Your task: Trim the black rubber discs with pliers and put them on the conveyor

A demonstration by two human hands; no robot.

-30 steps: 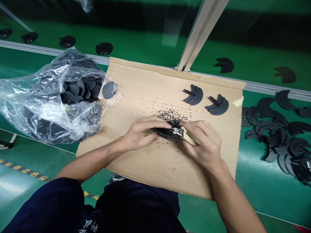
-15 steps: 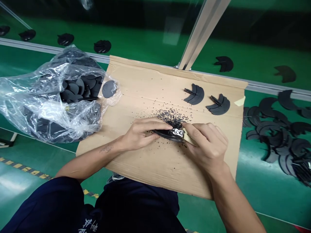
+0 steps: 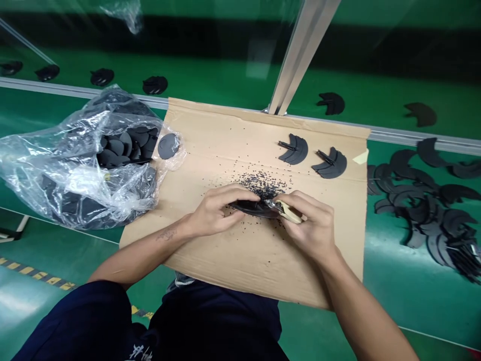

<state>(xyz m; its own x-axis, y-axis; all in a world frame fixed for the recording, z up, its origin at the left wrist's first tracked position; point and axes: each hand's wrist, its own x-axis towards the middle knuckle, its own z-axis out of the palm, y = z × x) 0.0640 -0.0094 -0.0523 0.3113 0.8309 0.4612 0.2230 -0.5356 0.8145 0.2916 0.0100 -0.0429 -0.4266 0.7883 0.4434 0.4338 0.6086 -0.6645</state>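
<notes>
- A black rubber crescent (image 3: 251, 208) lies low over the middle of the cardboard sheet (image 3: 233, 263), gripped and not resting flat.
- The left hand (image 3: 220, 210) curls closed over the crescent, fingers on top.
- The right hand (image 3: 308, 225) is closed around small pliers (image 3: 287, 210) with a beige handle, their metal head at the crescent's edge.
- Black crumbs (image 3: 261, 185) are scattered on the cardboard just above the hands.
- Two finished crescents (image 3: 295, 150) lie farther up the sheet.
- A round black disc (image 3: 168, 146) sits at the sheet's left edge, beside a clear plastic bag (image 3: 56, 185) of black pieces.
- More crescents (image 3: 417, 210) lie heaped on the green bench (image 3: 406, 301) to the right.
</notes>
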